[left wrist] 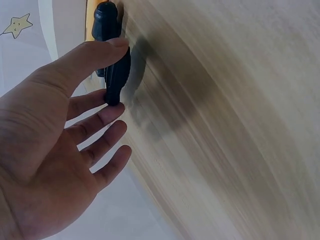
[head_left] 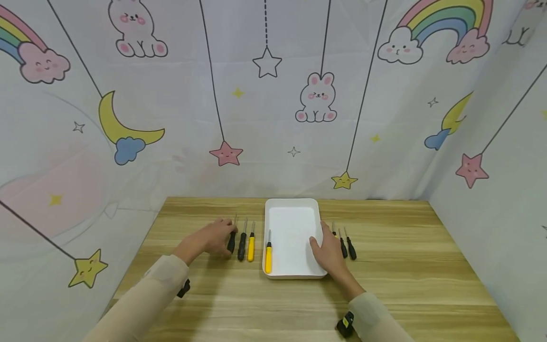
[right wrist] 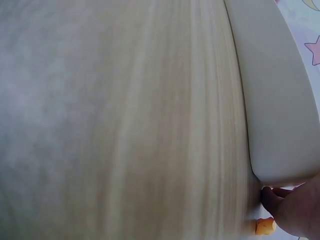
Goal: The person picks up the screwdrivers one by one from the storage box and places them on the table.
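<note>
Thumb and fingers of my left hand [head_left: 219,237] pinch the handle of the leftmost black screwdriver [head_left: 231,243], its shaft pointing to the back. The left wrist view shows the thumb across that black handle [left wrist: 117,77], the other fingers spread below. Beside it lie another black screwdriver [head_left: 241,246] and a yellow-handled screwdriver [head_left: 251,248]. My right hand [head_left: 330,251] grips the right wall of a white tray [head_left: 295,237], thumb inside, fingers outside. One yellow screwdriver [head_left: 268,256] lies along the tray's left side.
Right of the tray are two small black screwdrivers [head_left: 351,249] and a yellow one [head_left: 334,232], partly hidden by my right hand. Everything stands on a wood-grain table [head_left: 410,275]. A printed curtain [head_left: 265,118] hangs behind the table's back edge.
</note>
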